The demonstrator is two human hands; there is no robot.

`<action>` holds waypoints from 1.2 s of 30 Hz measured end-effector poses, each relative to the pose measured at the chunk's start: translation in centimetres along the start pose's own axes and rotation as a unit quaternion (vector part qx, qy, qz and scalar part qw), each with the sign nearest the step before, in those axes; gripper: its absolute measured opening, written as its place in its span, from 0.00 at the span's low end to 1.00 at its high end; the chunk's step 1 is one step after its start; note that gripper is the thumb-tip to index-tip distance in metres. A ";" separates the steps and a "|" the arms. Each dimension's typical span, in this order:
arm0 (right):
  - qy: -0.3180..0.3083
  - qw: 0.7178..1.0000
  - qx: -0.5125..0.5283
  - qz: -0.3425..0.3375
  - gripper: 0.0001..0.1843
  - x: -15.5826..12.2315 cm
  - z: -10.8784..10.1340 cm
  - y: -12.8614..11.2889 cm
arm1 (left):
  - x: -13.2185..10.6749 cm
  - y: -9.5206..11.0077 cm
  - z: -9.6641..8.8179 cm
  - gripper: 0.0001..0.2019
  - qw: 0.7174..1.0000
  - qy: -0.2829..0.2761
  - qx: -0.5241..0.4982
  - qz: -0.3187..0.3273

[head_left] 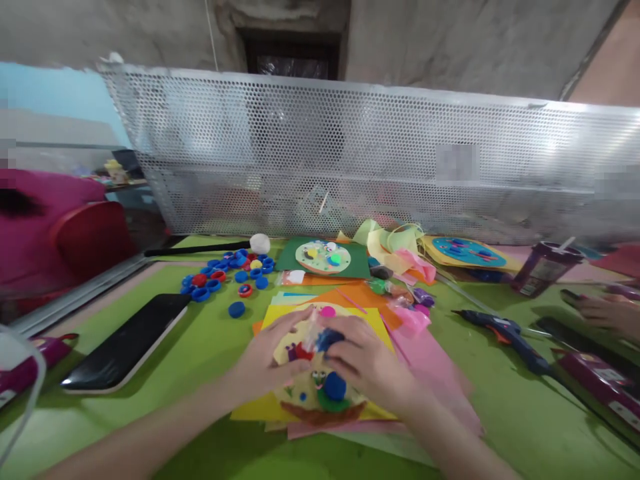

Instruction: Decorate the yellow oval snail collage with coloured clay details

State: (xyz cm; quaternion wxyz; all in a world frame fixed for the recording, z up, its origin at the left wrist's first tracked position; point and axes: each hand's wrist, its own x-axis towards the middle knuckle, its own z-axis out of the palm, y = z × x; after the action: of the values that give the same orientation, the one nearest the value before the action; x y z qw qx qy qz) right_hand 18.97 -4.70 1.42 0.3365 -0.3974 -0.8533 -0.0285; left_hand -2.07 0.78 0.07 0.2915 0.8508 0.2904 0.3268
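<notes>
My left hand [270,357] and my right hand [367,360] meet over a round craft piece [313,393] that lies on yellow paper [373,320]. Between the fingertips of both hands is a small clear wrapper with something dark blue [325,339] in it. The fingers of both hands are curled and pinched around it. On the craft piece sit a blue blob [335,385], a green patch and small red bits. The yellow paper tops a stack of orange and pink sheets.
A black phone [127,350] lies to the left. Several blue and red bottle caps [225,273] are scattered behind it. A blue glue gun [505,333] lies to the right, near another person's hand [603,310]. A perforated metal screen [350,153] closes the back.
</notes>
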 end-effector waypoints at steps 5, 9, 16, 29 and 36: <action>0.002 0.998 0.018 -0.068 0.08 -0.2 0.2 -2.1 | -0.7 0.4 0.5 0.29 0.981 -0.021 -0.194 0.006; 0.031 0.996 0.053 -0.067 0.05 -0.5 -0.2 -1.9 | -1.1 1.3 0.5 0.27 0.976 0.005 -0.218 0.031; 0.168 0.981 0.065 -0.066 0.10 0.4 -0.8 -3.6 | -1.2 2.5 0.3 0.27 0.995 0.023 -0.021 0.097; -0.045 0.985 -0.164 -0.025 0.11 0.6 0.3 -3.4 | -0.9 2.0 0.9 0.17 0.983 0.044 0.152 0.092; -0.152 0.983 -0.101 -0.003 0.22 -0.1 -1.1 -4.0 | -0.6 1.7 0.8 0.16 0.985 0.061 0.142 0.082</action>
State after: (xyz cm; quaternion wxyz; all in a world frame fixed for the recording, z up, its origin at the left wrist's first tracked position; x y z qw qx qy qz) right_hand 16.84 -7.83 3.11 0.1610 -0.4265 -0.8883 -0.0547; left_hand -1.36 -0.98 0.47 0.1218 0.8830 0.2801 0.3565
